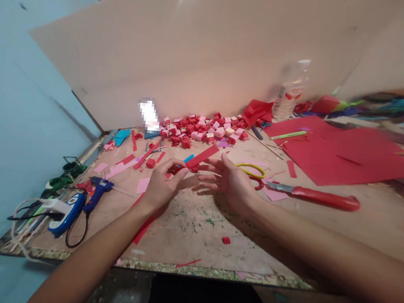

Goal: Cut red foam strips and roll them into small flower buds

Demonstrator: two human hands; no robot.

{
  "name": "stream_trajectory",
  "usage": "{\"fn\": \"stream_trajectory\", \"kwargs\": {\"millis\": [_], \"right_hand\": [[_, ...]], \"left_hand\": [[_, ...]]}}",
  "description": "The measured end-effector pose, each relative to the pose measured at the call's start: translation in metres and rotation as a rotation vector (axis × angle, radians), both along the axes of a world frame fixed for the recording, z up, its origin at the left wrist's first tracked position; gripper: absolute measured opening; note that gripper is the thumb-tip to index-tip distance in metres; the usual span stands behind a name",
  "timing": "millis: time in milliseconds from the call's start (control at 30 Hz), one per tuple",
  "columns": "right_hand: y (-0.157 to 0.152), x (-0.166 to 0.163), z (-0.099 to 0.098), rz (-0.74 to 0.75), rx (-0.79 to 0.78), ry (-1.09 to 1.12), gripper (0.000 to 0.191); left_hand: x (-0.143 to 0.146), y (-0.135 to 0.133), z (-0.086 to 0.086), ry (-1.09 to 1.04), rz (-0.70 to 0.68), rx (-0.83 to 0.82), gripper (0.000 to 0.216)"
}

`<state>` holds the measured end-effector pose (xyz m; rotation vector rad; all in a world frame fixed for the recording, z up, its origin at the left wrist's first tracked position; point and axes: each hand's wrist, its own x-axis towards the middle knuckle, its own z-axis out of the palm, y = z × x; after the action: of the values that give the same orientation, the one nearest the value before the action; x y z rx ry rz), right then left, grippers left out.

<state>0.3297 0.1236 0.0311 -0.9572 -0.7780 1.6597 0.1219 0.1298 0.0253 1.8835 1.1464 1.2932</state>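
Between the thumb and fingers of my left hand (166,182) is pinched a red paper strip (203,156), its free end pointing up to the right. My right hand (228,180) is beside the strip, palm turned left, with fingers stretched out and apart and nothing seen in it. Just beyond that hand lie scissors with a yellow handle loop (252,166). A knife with a red handle (326,198) rests to the right. Behind both hands is a pile of small red and pink folded paper pieces (204,129).
At left are a blue glue gun (98,193), a blue power strip (69,215) with cables, and green tape rolls (59,183). A plastic bottle (289,95) stands at the back near a large red sheet (344,153). A bright phone screen (150,117) leans by the board.
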Motion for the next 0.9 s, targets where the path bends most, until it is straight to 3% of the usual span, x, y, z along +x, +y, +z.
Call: {"fn": "stream_trajectory", "kwargs": {"millis": [67,233,467,600,700,900], "right_hand": [[-0.001,0.000,-0.001,0.034,0.029,-0.012,0.024],[-0.007,-0.005,-0.004,0.088,0.140,-0.061,0.028],[-0.010,-0.005,0.001,0.088,0.201,-0.118,0.029],[-0.018,-0.006,0.007,0.285,0.202,-0.177,0.030],[-0.028,-0.010,0.007,0.457,0.141,-0.152,0.026],[-0.034,-0.014,-0.003,0.488,0.098,-0.142,0.018]], "left_hand": [[0.000,0.000,0.000,-0.071,-0.028,-0.050,0.015],[0.005,-0.005,-0.001,-0.161,-0.122,-0.216,0.024],[0.009,-0.011,0.002,-0.199,-0.240,-0.318,0.034],[0.003,-0.011,0.005,-0.255,-0.226,-0.275,0.031],[0.001,-0.013,0.006,-0.272,-0.269,-0.347,0.033],[0.005,-0.017,0.005,-0.232,-0.214,-0.375,0.036]]}}
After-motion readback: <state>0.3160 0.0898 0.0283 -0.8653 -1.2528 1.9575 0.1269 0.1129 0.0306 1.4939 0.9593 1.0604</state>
